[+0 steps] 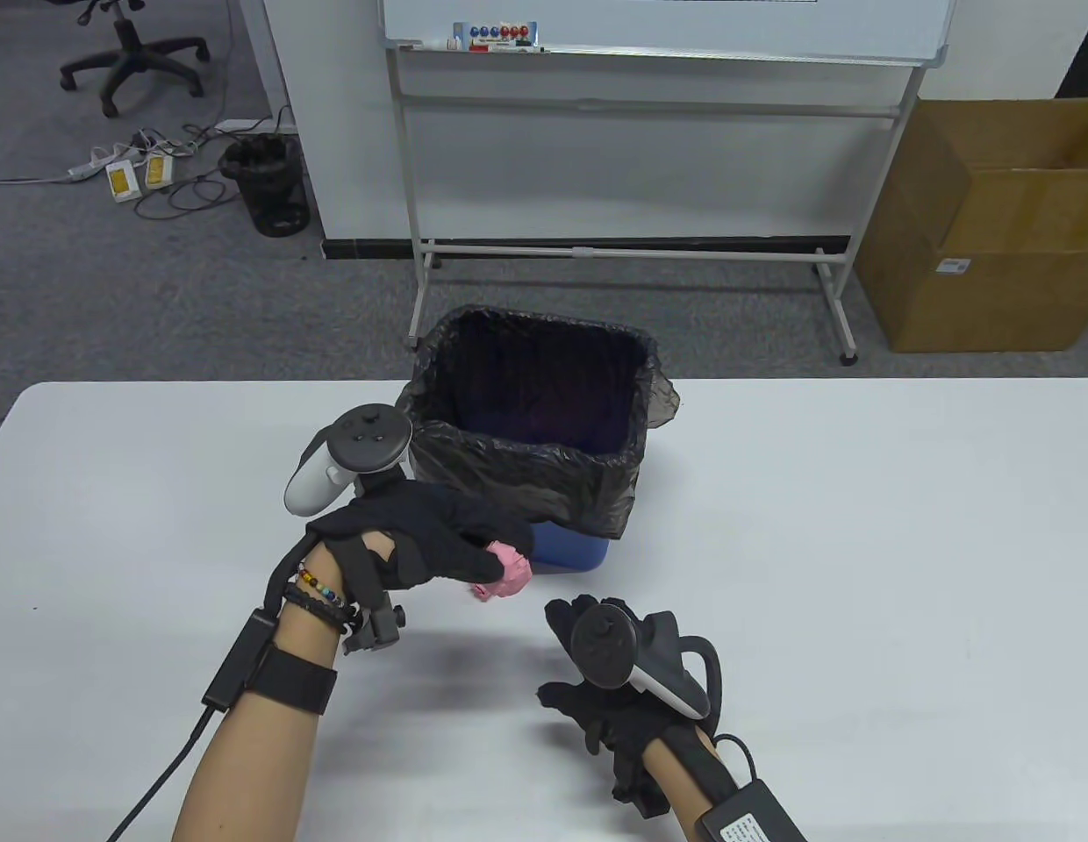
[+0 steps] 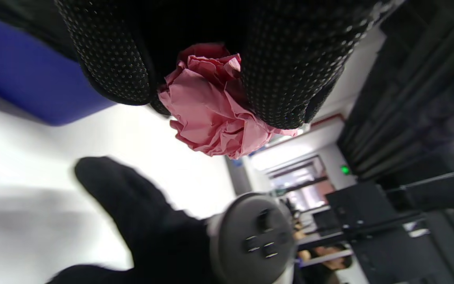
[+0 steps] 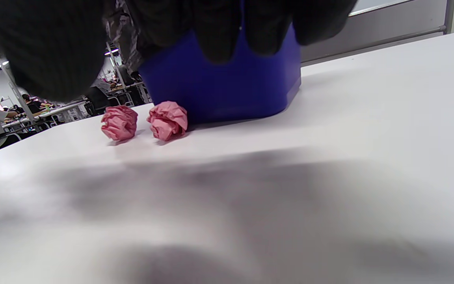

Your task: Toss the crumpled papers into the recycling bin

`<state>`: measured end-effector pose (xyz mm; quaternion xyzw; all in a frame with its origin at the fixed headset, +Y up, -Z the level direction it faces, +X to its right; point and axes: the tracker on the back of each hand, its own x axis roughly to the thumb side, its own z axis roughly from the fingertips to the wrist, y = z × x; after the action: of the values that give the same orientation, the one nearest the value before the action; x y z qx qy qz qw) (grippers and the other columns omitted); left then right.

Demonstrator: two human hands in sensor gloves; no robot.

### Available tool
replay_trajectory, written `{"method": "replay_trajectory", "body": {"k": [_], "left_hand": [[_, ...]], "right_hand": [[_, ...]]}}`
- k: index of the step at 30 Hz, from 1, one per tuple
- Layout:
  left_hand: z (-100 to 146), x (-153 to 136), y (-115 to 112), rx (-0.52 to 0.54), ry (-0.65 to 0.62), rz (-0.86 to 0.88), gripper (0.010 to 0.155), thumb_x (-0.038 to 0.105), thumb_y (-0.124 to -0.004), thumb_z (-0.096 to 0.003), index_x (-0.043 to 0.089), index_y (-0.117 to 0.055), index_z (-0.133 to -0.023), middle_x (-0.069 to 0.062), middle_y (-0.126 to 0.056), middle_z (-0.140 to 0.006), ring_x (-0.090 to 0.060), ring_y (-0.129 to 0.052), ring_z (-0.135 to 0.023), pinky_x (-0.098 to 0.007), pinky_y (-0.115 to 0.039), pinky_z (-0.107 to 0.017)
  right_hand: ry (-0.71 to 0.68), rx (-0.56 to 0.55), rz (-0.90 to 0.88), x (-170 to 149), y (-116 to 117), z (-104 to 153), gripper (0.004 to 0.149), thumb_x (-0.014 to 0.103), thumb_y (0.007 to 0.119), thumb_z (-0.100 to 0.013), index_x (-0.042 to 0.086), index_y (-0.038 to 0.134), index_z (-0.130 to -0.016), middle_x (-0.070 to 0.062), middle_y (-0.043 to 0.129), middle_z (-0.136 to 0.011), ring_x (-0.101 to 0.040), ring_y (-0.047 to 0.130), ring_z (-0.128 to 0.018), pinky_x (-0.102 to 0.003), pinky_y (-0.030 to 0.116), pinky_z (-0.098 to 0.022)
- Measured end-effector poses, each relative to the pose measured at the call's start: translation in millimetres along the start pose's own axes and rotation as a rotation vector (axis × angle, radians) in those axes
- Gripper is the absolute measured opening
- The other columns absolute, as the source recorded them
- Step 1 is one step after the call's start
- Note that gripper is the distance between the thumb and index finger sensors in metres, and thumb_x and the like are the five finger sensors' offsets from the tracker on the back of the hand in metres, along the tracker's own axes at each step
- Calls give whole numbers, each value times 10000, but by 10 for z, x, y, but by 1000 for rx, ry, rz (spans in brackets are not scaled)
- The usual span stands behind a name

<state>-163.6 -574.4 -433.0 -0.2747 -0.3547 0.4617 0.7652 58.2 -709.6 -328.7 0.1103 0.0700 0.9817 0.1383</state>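
My left hand (image 1: 496, 561) pinches a pink crumpled paper ball (image 1: 512, 568) just above the table, at the front left of the blue bin (image 1: 566, 548) with its black liner (image 1: 526, 438). The left wrist view shows the ball (image 2: 215, 118) held between my gloved fingers (image 2: 290, 71). Two more pink balls lie on the table beside the bin in the right wrist view, one on the left (image 3: 119, 122) and one on the right (image 3: 168, 120). My right hand (image 1: 563, 633) hovers low in front of the bin, open and empty.
The bin stands at the white table's (image 1: 860, 570) far edge. Behind the table are a whiteboard stand (image 1: 632, 250), a cardboard box (image 1: 991, 228) at right, and a black waste basket (image 1: 268, 184) on the floor at left.
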Motion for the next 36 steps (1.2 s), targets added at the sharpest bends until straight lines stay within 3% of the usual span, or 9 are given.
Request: {"method": "replay_trajectory", "body": {"k": [4,6,7,9,10,12,17,28,36], "left_hand": [[-108,193,215,194,-105,77,538,347,-954,-440,230,-819,-948,-72,-823,-1059,-317,-925,-929,-447,-872,-627],[-120,275,333,395,-123,56,538,354,-951,-438,235,-817,-945,-64,-824,-1057,-312,-928,-925,-442,-875,-622],[-124,309,393,553,-110,6,546,369,-943,-438,246,-806,-952,-56,-815,-1064,-302,-922,-934,-441,-869,-630],[-163,326,424,682,-31,-113,702,435,-906,-444,256,-641,-1069,-90,-606,-1195,-361,-669,-1088,-577,-661,-735],[-182,316,429,694,33,-225,799,494,-871,-449,270,-503,-1122,-97,-436,-1245,-382,-492,-1143,-607,-556,-770],[-186,277,412,718,81,-347,828,550,-820,-455,255,-451,-1136,-124,-342,-1253,-415,-399,-1145,-624,-492,-776],[-30,139,429,810,72,-364,809,544,-820,-455,225,-494,-1124,-143,-378,-1239,-441,-398,-1127,-644,-470,-758],[626,-260,589,887,235,-485,804,532,-829,-455,210,-509,-1119,-151,-416,-1232,-459,-445,-1117,-655,-492,-749],[823,-671,522,828,383,-541,818,529,-833,-453,209,-492,-1124,-167,-391,-1233,-478,-425,-1114,-674,-475,-744]], "right_hand": [[2,0,0,-2,0,-1,876,589,841,-330,358,451,-1079,-32,537,-1169,-354,512,-1104,-529,517,-763],[3,0,-1,-3,-3,1,877,590,841,-329,359,450,-1079,-21,535,-1170,-345,514,-1107,-530,516,-763],[3,-2,-1,-4,-2,1,876,590,841,-330,359,450,-1079,-23,536,-1170,-352,513,-1105,-530,516,-764],[3,-1,-3,-6,-4,1,876,590,841,-330,359,450,-1079,-20,536,-1170,-348,512,-1107,-534,514,-764],[3,-2,-4,-8,-6,1,875,590,841,-329,362,450,-1078,-25,537,-1170,-355,510,-1105,-536,513,-763],[4,-1,-5,-10,-5,0,876,591,840,-329,360,450,-1079,-27,537,-1170,-341,511,-1110,-538,511,-764],[0,-1,-8,-13,-7,1,876,590,841,-329,359,451,-1079,-17,537,-1170,-359,508,-1105,-537,511,-764],[0,-3,-3,-10,-7,3,875,591,841,-328,361,452,-1078,-24,535,-1171,-351,510,-1107,-539,510,-764],[-2,-4,3,-1,-2,7,878,592,840,-328,358,449,-1079,-31,535,-1170,-351,509,-1108,-538,511,-764]]}}
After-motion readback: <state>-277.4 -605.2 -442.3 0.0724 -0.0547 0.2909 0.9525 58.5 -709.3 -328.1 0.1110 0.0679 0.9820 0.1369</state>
